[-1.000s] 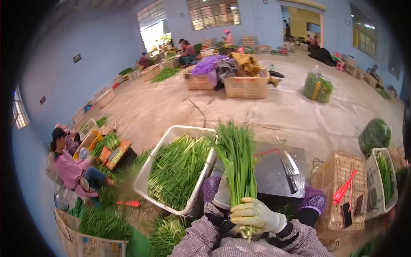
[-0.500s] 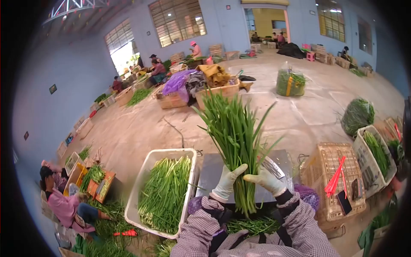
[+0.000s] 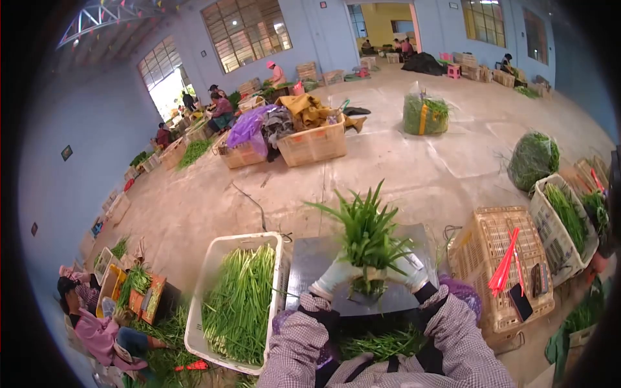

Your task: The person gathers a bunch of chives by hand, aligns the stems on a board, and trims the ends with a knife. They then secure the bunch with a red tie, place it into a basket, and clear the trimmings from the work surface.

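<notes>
A bunch of chives (image 3: 367, 236) stands upright in front of me, leaf tips up and fanned out, over a grey board (image 3: 310, 265). My left hand (image 3: 336, 277), in a whitish glove, closes round its left side. On the other side my right hand (image 3: 407, 271), also gloved, grips it, with fingers partly hidden by leaves. The bunch's lower end is mostly hidden. Loose green cuttings (image 3: 385, 343) lie below, between my forearms. A white crate (image 3: 194, 317) full of chives stands left of the board.
An upturned tan crate (image 3: 498, 258) at right carries red ties (image 3: 504, 271) and a phone (image 3: 519, 302). Beyond it is another crate of greens (image 3: 550, 239). A person in pink (image 3: 97, 330) sits at left. Ahead are cloth-filled crates (image 3: 314, 145) and a bagged bundle (image 3: 425, 116).
The chives have come down towards the board, and their leaf tips now sit much lower in view. Both hands stay on the bunch and have turned. The camera view has shifted slightly.
</notes>
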`<action>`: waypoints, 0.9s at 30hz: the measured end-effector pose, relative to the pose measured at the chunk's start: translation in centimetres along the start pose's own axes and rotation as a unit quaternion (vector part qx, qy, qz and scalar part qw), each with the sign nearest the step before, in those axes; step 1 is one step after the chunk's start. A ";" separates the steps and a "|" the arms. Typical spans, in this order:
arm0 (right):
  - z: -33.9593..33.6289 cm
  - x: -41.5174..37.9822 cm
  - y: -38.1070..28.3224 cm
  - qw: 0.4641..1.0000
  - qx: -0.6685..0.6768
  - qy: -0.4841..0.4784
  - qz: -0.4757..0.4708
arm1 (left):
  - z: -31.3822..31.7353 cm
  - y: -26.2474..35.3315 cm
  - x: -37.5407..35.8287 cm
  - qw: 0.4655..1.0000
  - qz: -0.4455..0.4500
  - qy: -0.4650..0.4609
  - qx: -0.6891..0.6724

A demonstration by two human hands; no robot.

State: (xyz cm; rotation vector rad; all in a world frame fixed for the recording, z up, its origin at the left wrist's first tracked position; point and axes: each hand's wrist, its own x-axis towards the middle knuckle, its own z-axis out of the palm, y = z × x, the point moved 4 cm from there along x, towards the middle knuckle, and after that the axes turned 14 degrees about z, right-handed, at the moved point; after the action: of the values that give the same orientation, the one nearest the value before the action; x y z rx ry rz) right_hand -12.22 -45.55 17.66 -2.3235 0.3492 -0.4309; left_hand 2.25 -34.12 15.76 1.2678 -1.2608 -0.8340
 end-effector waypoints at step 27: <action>0.9 3.7 -3.4 0.928 0.359 0.090 0.049 | -5.0 7.2 -10.5 0.955 0.166 0.247 0.005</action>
State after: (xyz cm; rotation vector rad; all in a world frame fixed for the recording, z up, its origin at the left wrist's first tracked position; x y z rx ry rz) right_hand -8.04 -44.02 20.18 -1.5498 0.3235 -0.6064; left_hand 3.80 -21.68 21.22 1.1360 -1.0267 -0.2434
